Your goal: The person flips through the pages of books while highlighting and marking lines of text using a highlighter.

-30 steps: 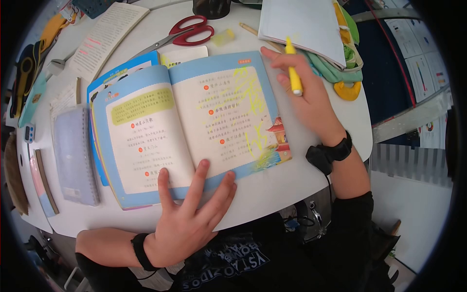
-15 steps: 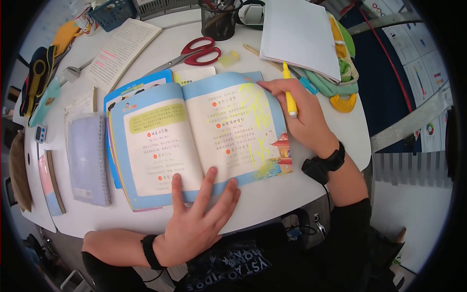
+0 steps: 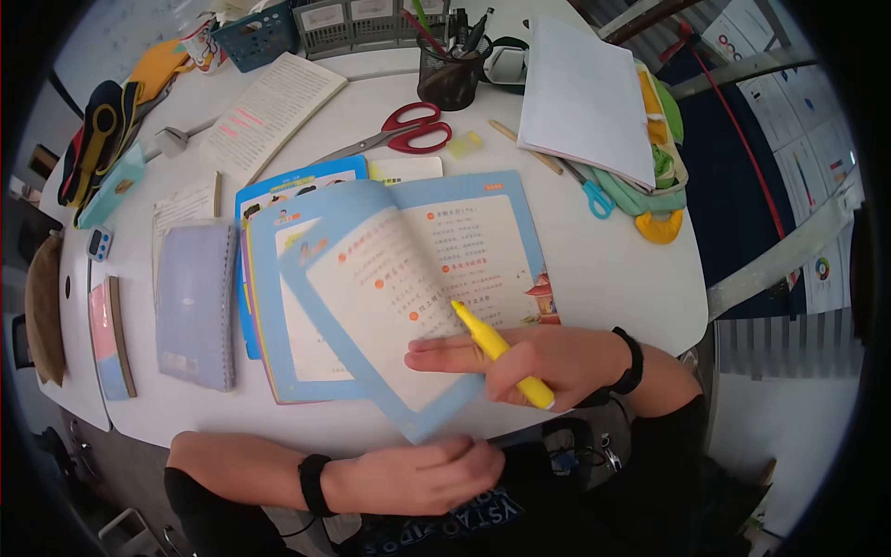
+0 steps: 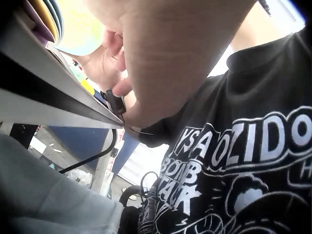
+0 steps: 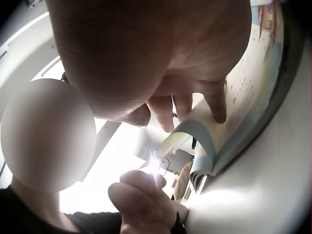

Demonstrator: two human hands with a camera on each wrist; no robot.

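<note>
A book (image 3: 478, 218) lies spread on the table, one page (image 3: 362, 288) raised and slanting over the left side, its lower corner past the book's bottom edge. My right hand (image 3: 534, 362) grips a yellow highlighter (image 3: 492, 339) against the palm, tip towards the book, while its outstretched fingers touch the raised page. Below that corner, at the table's near edge, my left hand (image 3: 418, 478) hangs loosely curled with nothing seen in it. The right wrist view shows the page (image 5: 204, 136) arching beyond the right hand's fingers, with the left hand (image 5: 146, 200) apart from it.
Behind the book lie red-handled scissors (image 3: 418, 130), a pen cup (image 3: 447, 79) and another open book (image 3: 269, 116). A purple notebook (image 3: 195, 306) is to the left. White papers (image 3: 585, 102) rest on a green pouch (image 3: 640, 190) at the right, beside blue-handled scissors (image 3: 597, 200).
My left hand has come off the book and drawn down towards the body. The right hand has moved from the book's upper right to its lower middle, and a page has lifted leftwards.
</note>
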